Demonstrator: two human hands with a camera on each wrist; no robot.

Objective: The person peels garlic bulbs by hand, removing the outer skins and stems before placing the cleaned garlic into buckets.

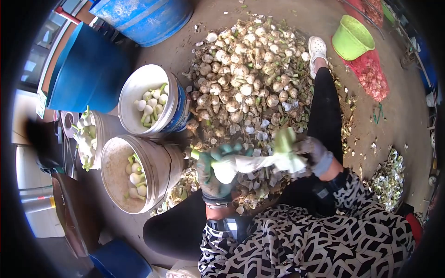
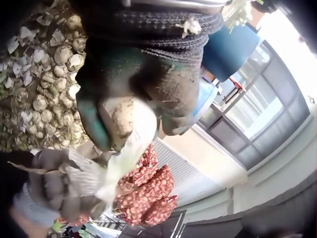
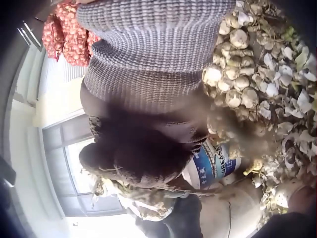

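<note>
My gloved left hand (image 1: 210, 178) gripping a white bulb (image 1: 225, 171), my right hand (image 1: 316, 154) grasping its pale outer skin (image 1: 252, 163), heaped bulbs (image 1: 245, 88) beyond.

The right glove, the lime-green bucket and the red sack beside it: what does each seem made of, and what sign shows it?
Right glove: probably textile, matt, from the ribbed grey knit at its cuff; the rest may be coated, but lies in shadow. Lime-green bucket: seemingly smooth plastic, given its even, bright wall. Red sack: likely open plastic mesh; contents show through.
</note>
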